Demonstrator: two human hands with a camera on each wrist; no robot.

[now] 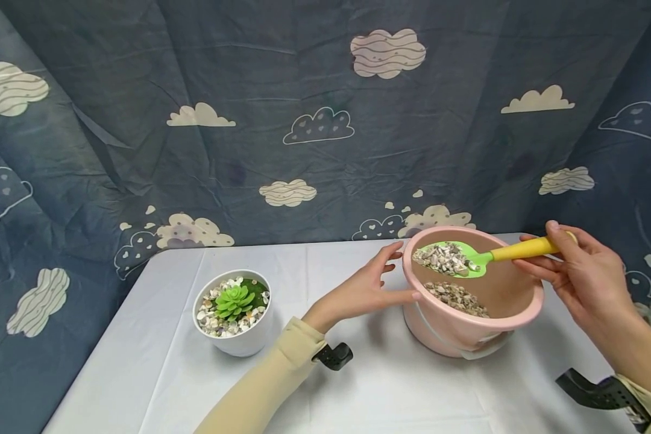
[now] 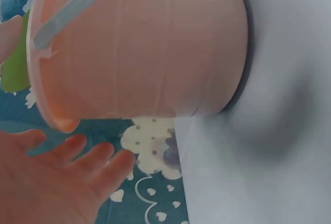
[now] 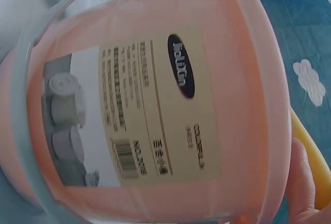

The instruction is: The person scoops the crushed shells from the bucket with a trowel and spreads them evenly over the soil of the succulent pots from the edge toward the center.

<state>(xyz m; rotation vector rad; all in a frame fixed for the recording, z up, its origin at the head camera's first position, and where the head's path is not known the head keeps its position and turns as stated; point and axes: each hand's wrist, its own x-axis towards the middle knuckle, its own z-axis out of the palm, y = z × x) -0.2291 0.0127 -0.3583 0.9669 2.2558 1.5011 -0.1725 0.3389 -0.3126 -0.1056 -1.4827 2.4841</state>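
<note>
A toy shovel (image 1: 523, 249) with a yellow handle and green blade is held level over a pink bucket (image 1: 431, 331). My right hand (image 1: 588, 277) grips its handle, thumb on top. Small pale gravel (image 1: 442, 258) heaps on the blade. More gravel (image 1: 456, 298) lies at the bottom of the bucket. At the bucket's left rim is my left hand (image 1: 358, 295), fingers spread and loosely bent; its thumb tip is at the rim, and whether it touches cannot be told. In the right wrist view the bucket's label (image 3: 155, 110) faces the camera.
To the left stands a white pot (image 1: 244, 345) with a green succulent (image 1: 234, 302), pale stones and a dark green patch at its back right. A white cloth (image 1: 168, 361) covers the table. Behind hangs a dark cloud-print curtain (image 1: 304, 60). The bucket's grey handle (image 3: 19, 105) hangs down in front.
</note>
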